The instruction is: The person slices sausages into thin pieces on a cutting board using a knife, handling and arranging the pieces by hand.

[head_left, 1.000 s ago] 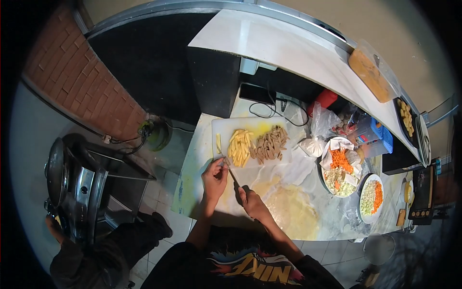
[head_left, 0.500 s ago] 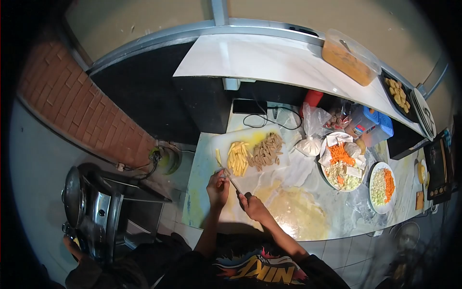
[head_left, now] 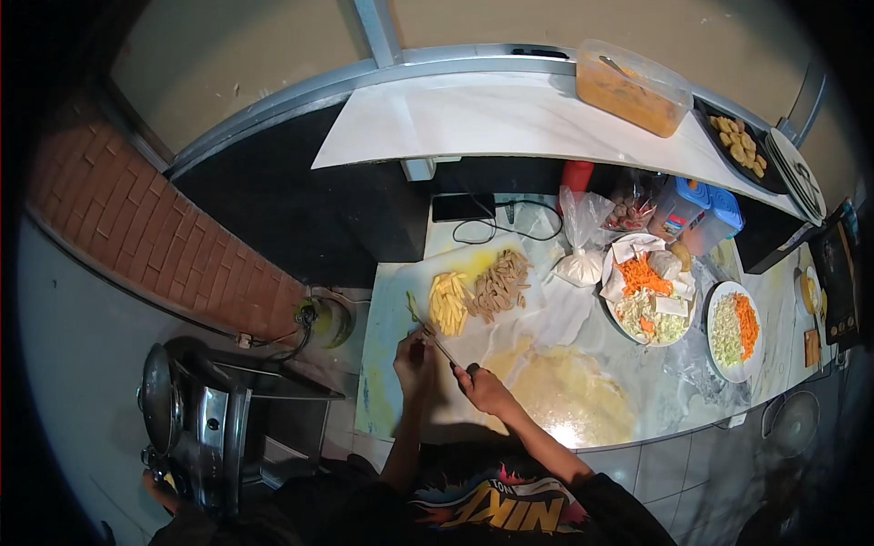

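My right hand (head_left: 484, 391) is closed around the dark handle of a knife (head_left: 443, 351), whose blade points up and left toward my left hand. My left hand (head_left: 412, 362) has its fingers pinched together at the blade's tip; what they hold is too small to make out. Just beyond them lies a thin yellow-green strip (head_left: 412, 307). On the pale cutting board (head_left: 510, 245) sit a pile of yellow strips (head_left: 448, 305) and, to its right, a pile of brown strips (head_left: 500, 287).
A plate of shredded vegetables (head_left: 628, 316) and an oval plate (head_left: 719, 364) stand to the right, with a bag of white powder (head_left: 580, 268) nearby. A phone (head_left: 462, 207) lies behind. Another person's hand (head_left: 161, 492) is by the stove (head_left: 212, 423).
The camera view has tilted and shifted slightly. The knife and both my hands keep nearly the same place at the board's front edge.
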### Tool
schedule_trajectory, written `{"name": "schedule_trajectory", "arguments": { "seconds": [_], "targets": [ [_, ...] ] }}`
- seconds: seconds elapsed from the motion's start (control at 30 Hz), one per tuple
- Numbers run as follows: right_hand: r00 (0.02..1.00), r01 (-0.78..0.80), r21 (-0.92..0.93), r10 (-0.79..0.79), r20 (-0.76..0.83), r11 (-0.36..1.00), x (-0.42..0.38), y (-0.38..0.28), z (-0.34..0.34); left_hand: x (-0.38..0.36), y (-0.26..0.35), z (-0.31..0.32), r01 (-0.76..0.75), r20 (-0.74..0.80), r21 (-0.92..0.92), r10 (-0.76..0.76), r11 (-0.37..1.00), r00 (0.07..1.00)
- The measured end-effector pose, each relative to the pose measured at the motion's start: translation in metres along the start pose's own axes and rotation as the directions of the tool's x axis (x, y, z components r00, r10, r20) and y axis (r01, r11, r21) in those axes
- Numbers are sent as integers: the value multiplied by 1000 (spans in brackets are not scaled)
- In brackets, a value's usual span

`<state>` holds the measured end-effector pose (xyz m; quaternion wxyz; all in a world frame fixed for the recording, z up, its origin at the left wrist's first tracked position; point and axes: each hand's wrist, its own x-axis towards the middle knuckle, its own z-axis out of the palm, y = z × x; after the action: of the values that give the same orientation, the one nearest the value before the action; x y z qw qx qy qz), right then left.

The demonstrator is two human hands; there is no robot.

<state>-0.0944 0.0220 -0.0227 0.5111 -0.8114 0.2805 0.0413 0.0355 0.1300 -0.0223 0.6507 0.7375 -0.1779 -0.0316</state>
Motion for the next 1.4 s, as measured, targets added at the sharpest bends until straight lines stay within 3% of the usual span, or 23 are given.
{"name": "schedule_trajectory", "arguments": {
  "seconds": [0.2, 0.3, 0.4, 0.43, 0.53, 0.73, 0.77, 0.87, 0.97, 1.07, 1.17, 1.23, 1.27, 1.37, 1.4],
  "targets": [
    [1000, -9, 9, 9, 6, 1000, 0, 3, 1, 21, 12, -12, 29, 69, -14, -28, 999, 997],
    [1000, -13, 17, 13, 10, 1000, 1, 4, 2, 58, 8, -12, -221, 151, -44, 225, 974, 963],
    [1000, -24, 7, 24, 1, 1000, -1, -1, -2, 94, 26, -6, -170, 266, 30, 156, 985, 951],
    [1000, -22, 11, 22, 0, 1000, 0, 2, 0, 111, 16, -8, -174, 359, 144, 112, 974, 926],
    [1000, -22, 18, 22, -8, 1000, 1, 4, 1, 148, -5, 3, -307, 426, 319, 154, 897, 892],
    [1000, -2, 19, 3, -21, 1000, 2, 8, 2, 186, -34, 29, -417, 518, 514, 116, 750, 847],
    [1000, -5, 18, 6, -25, 1000, 2, 8, 3, 189, -37, 31, -583, 587, 600, 192, 548, 786],
    [1000, -9, 5, 9, -13, 1000, 0, 4, -1, 197, -70, 26, -519, 561, 514, 191, 683, 806],
    [1000, -2, 18, 3, -26, 1000, 0, 4, 0, 188, -59, 16, -518, 539, 539, 201, 664, 818],
    [1000, 9, 24, -9, -21, 1000, 3, 12, 6, 187, -28, 5, -476, 611, 462, 120, 748, 782],
    [1000, -1, 13, 1, -23, 1000, 2, 9, 2, 187, 1, -1, -275, 577, 474, -59, 837, 815],
    [1000, -16, 15, 16, -20, 1000, 0, 6, 0, 168, 30, -13, -262, 602, 458, -79, 849, 795],
    [1000, -20, 20, 20, -14, 1000, 1, 5, -1, 158, 39, -20, -258, 615, 452, -89, 854, 784],
    [1000, -23, 51, 23, -9, 998, 2, 7, 1, 114, 33, -29, -477, 749, 543, -140, 691, 648],
    [1000, -22, 62, 23, -11, 998, 2, 7, 3, 101, 41, -30, -486, 738, 575, -161, 658, 656]
  ]
}}
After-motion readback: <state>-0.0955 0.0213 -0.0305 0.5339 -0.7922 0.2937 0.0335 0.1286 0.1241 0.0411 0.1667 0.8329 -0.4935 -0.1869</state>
